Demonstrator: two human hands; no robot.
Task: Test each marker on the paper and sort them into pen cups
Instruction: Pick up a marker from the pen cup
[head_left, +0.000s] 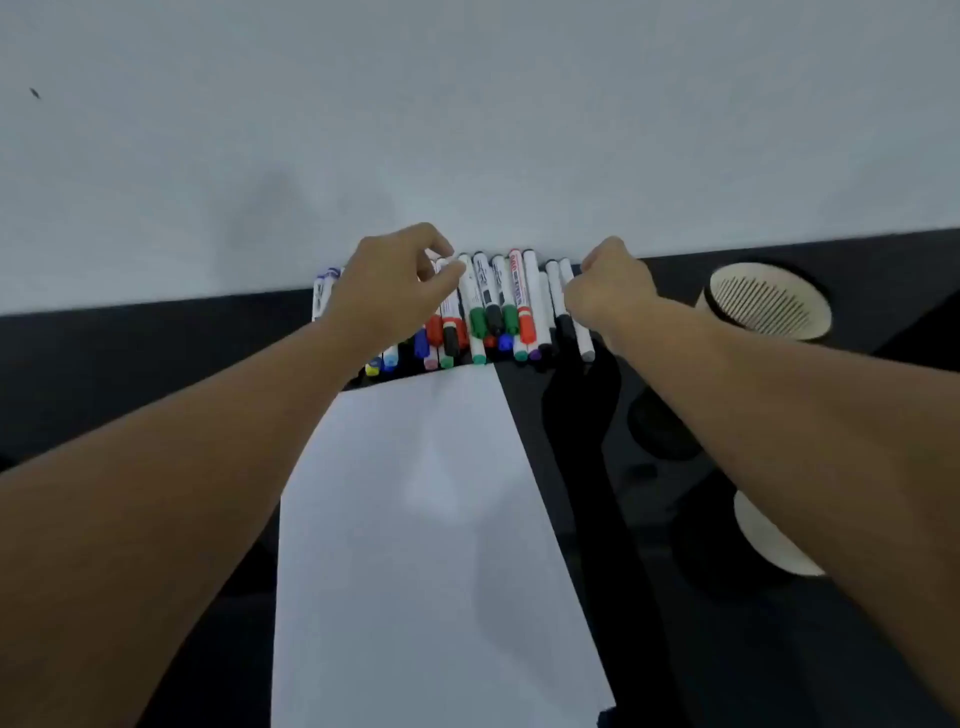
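Several markers (493, 306) with coloured caps lie in a row against the white wall at the back of the dark table. A blank white sheet of paper (426, 545) lies in front of them. My left hand (395, 286) hovers over the left part of the row, thumb and fingers curled at a marker's top end; whether it holds one is unclear. My right hand (608, 286) rests over the right end of the row with curled fingers at the white markers (563, 306) there. A cream pen cup (769, 301) stands at the far right.
A second cream cup (769, 540) sits nearer on the right, partly hidden by my right forearm. A dark round cup (660, 426) stands between the two. The white wall (467, 130) runs right behind the markers.
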